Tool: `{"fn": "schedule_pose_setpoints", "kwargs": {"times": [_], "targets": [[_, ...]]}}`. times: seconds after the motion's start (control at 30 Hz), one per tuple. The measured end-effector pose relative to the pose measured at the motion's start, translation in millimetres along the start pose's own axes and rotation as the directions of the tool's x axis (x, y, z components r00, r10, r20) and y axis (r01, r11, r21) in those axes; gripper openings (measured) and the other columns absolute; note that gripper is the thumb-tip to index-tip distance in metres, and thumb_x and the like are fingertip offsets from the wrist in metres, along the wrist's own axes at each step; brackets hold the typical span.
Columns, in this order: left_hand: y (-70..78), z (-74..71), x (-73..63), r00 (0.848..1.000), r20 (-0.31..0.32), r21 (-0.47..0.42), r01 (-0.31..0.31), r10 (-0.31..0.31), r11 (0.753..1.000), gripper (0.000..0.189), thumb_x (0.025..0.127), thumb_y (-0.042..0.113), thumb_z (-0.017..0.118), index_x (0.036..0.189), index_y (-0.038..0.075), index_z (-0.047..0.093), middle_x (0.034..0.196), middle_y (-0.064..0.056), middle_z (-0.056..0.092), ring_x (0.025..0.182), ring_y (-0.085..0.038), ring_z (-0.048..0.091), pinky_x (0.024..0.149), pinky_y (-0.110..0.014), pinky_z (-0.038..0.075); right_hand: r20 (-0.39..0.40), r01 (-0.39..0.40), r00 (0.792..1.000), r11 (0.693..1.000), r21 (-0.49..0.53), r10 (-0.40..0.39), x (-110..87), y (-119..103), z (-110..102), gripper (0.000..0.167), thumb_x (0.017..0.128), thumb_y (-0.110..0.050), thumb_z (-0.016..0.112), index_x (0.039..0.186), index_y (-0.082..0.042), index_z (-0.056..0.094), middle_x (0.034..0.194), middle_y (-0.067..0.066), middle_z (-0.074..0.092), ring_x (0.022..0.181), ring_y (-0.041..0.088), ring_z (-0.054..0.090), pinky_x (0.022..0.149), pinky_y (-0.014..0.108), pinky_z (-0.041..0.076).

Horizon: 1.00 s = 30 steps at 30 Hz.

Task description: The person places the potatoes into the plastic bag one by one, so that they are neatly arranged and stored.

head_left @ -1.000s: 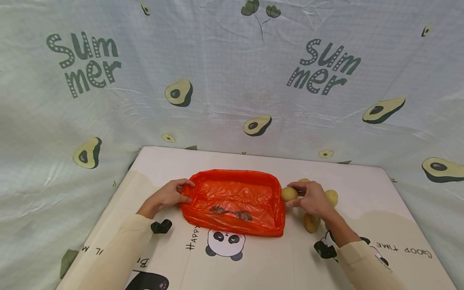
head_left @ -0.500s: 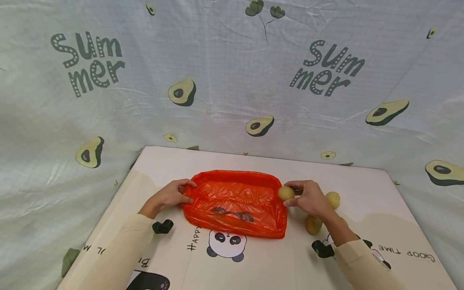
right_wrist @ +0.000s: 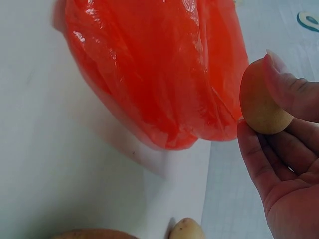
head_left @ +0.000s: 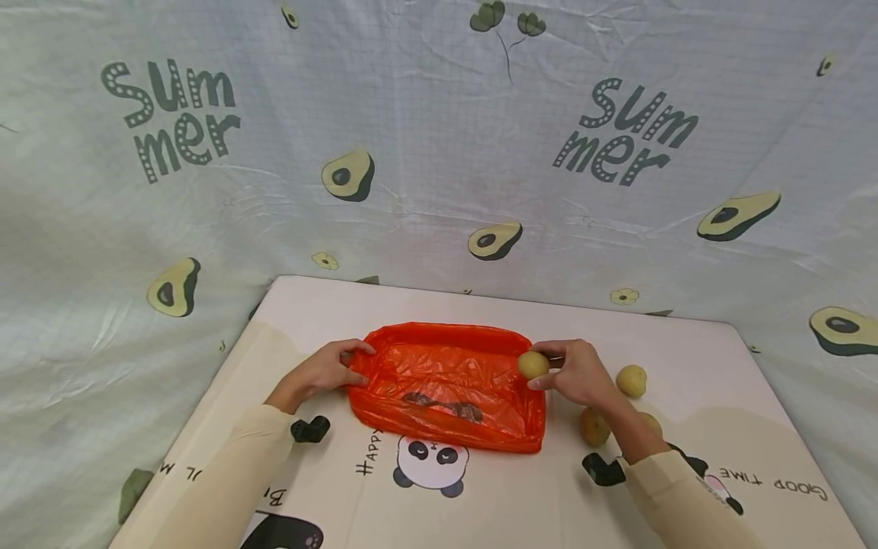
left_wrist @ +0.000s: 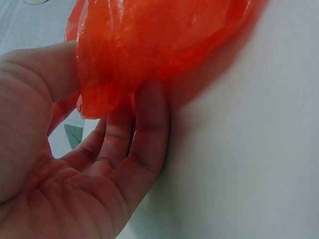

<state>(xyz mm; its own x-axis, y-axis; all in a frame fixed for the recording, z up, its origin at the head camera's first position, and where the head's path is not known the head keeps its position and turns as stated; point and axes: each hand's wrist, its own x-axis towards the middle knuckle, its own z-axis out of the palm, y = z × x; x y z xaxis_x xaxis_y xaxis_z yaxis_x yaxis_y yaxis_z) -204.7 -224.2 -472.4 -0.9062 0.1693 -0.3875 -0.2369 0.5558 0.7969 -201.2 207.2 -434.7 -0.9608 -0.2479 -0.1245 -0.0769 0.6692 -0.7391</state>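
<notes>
A red plastic bag (head_left: 446, 358) lies spread open on the table, its sides standing up like a shallow tray. At its left end my left hand (head_left: 329, 367) holds the rim, the thumb behind the plastic and fingers on the outer side, as the left wrist view shows. My right hand (head_left: 576, 372) pinches a potato (head_left: 533, 365) between thumb and fingers, over the bag's right rim. In the right wrist view that potato (right_wrist: 261, 99) is beside the red plastic (right_wrist: 149, 74). The bag's floor shows through with a dark print and no potatoes on it.
Right of the bag lie loose potatoes: one farther back (head_left: 631, 380), a browner one (head_left: 594, 427) beside the right forearm, and another (head_left: 650, 424) partly behind the forearm. A printed white cloth (head_left: 507, 503) covers the table. A patterned curtain (head_left: 411, 252) hangs behind.
My right hand has carried the potato a little left, from beside the bag's right edge to over it. A potato behind the forearm has come into view. The left hand keeps its hold.
</notes>
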Motion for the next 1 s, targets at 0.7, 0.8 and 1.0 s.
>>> {"fn": "schedule_pose_setpoints", "kwargs": {"times": [0.7,0.8,1.0], "targets": [[0.4,-1.8,-0.3,1.0,-0.003,0.004,0.006,-0.006,1.0,0.049,0.088,0.004,0.077,0.135,0.01,0.062,0.129,-0.021,0.055,0.107,-0.031,0.06,0.084,-0.034,0.064,0.015,0.048,0.999,0.999,-0.017,-0.047,12.2,-19,14,0.049,0.083,-0.011,0.086,0.129,-0.005,0.071,0.123,0.015,0.073,0.106,0.027,0.068,0.092,0.043,0.062],[0.3,-0.5,0.4,1.0,0.003,0.017,-0.004,0.004,1.0,0.05,0.088,0.005,0.076,0.135,0.01,0.062,0.13,-0.021,0.056,0.107,-0.031,0.06,0.084,-0.034,0.063,0.015,0.043,0.999,0.999,-0.022,-0.043,13.7,-19,15,0.05,0.083,-0.01,0.086,0.13,-0.005,0.071,0.123,0.014,0.074,0.106,0.027,0.067,0.093,0.043,0.062],[-0.6,1.5,1.7,1.0,0.003,0.025,-0.007,0.007,1.0,0.049,0.088,0.005,0.077,0.134,0.011,0.063,0.127,-0.021,0.056,0.106,-0.03,0.06,0.083,-0.033,0.063,0.026,0.027,0.999,1.0,-0.013,-0.027,17.5,-20,21,0.05,0.082,-0.011,0.086,0.13,-0.007,0.072,0.122,0.012,0.074,0.109,0.027,0.065,0.097,0.045,0.06]]}}
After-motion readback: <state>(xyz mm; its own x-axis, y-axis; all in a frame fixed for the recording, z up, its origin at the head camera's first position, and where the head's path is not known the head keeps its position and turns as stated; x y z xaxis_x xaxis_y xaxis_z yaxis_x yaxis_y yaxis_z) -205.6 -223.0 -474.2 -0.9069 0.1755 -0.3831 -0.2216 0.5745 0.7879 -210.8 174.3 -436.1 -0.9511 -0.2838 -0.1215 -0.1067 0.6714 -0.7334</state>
